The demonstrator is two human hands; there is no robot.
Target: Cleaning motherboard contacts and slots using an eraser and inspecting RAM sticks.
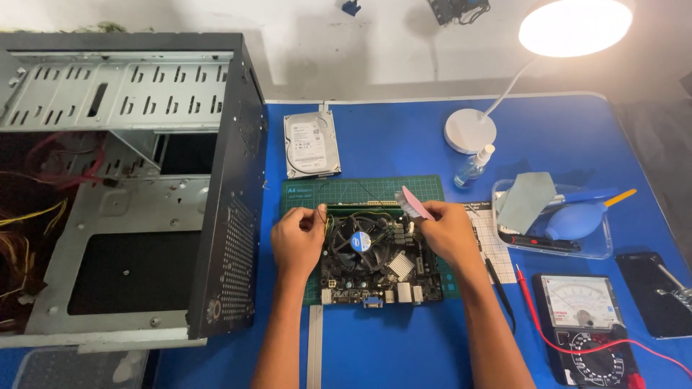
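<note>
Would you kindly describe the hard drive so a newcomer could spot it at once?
Start at the open computer case on the left of the blue table. Just right of it, above the green cutting mat, lies the hard drive: the only flat silver box with a white label.

Two bare forearms, left hand [298, 241] and right hand [448, 232], no sleeves, no gloves

Under your hands the motherboard [378, 259] is matt dark board studded with shiny metal ports and a ribbed silver heatsink. It lies on a matt green cutting mat [360, 191], rubbery in look, over the smooth blue counter [404, 137]. The computer case [144, 187] shows dull grey sheet metal inside and black perforated metal outside. The hard drive [311, 144] is brushed metal.
</note>
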